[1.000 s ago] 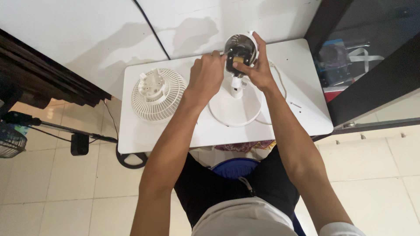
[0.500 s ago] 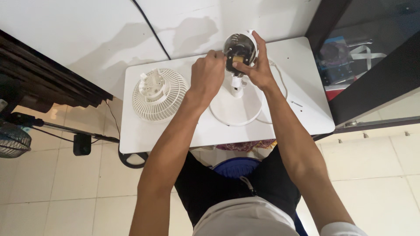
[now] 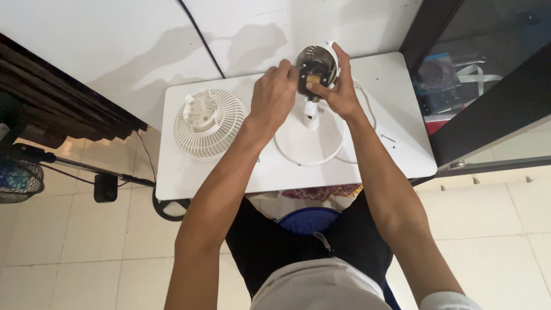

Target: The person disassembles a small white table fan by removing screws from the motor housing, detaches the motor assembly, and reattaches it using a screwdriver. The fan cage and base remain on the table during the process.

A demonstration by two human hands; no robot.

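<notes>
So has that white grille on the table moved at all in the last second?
No. The grille sits by the same left end of the table, apart from the left hand.

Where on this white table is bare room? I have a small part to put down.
Bare: the table's right side beyond the round base, and its front-left corner below the fan grille. Crowded: the back centre, where both hands work on the motor.

Fingertips of the left hand (image 3: 274,95) hidden against the fan motor housing (image 3: 314,68), so grip there impossible to judge. Part of the housing's face covered by the right hand (image 3: 337,92). Small part near the housing's centre too tiny to identify. Left of the housing, beyond the white table (image 3: 189,178), a dark fan (image 3: 17,181) cut off by the picture's edge.
</notes>
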